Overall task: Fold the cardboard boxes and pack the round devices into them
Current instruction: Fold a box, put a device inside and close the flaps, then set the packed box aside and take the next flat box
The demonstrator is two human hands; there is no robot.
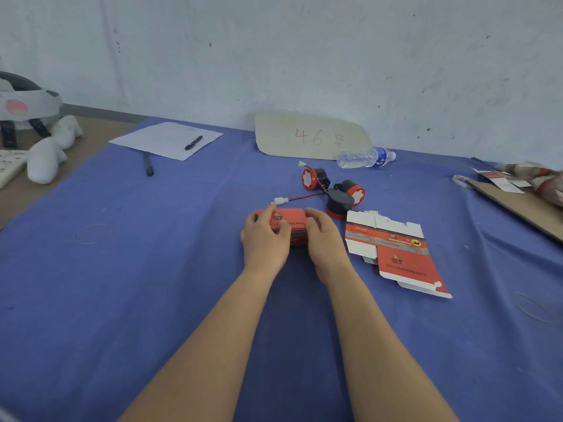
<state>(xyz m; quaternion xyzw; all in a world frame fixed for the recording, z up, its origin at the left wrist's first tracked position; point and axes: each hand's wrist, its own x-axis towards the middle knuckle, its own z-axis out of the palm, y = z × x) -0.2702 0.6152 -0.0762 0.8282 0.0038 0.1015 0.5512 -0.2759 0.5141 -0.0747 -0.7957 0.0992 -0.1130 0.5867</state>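
Clasping a folded red box between left hand and right hand, each grip curled round one end, at the centre of the blue worktop. Reading "ST" on its lid. Just right, a flat box, unfolded, same "ST" logo, smaller print too blurred. Behind, clustered, three round devices, red and black, white plug on red wire. Further back, cardboard sign marked "46" in red, beside a water bottle on its side.
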